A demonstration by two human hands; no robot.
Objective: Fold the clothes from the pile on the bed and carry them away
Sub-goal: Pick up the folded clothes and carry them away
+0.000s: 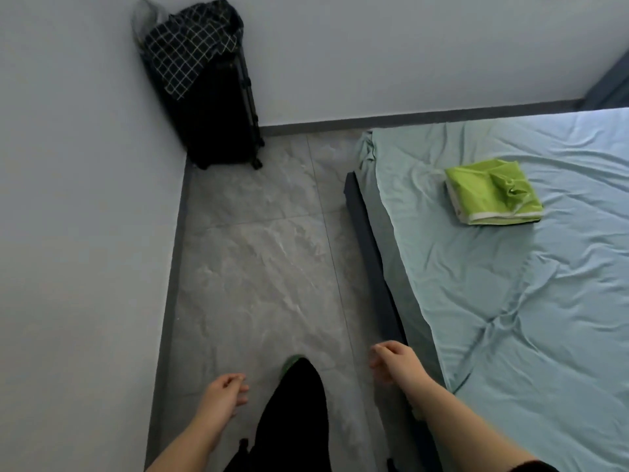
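Folded green garment alone on the bed, both hands free

Folded green garment: one, lying flat on the bed, on the pale blue-green sheet near the bed's far left corner. No loose pile is visible on the part of the bed in view.

Hands: two, both low in the view over the grey tiled floor. Left hand at about 7 o'clock, fingers loosely curled, holding nothing. Right hand at about 5 o'clock, just beside the dark bed frame edge, fingers half curled, likewise holding nothing.

Key relation: the garment lies at roughly 1 o'clock from the right hand, well apart from it, up and across the mattress. Its long axis runs roughly 10 to 4 o'clock, with the layered edges facing the near side. The right hand is clearly the nearer; the left would have to cross the body.

Other items: one black suitcase upright in the wall corner at 11 o'clock, with one dark checked cloth draped over its top.

Judgement: folding looks done for this piece; carrying it away remains.
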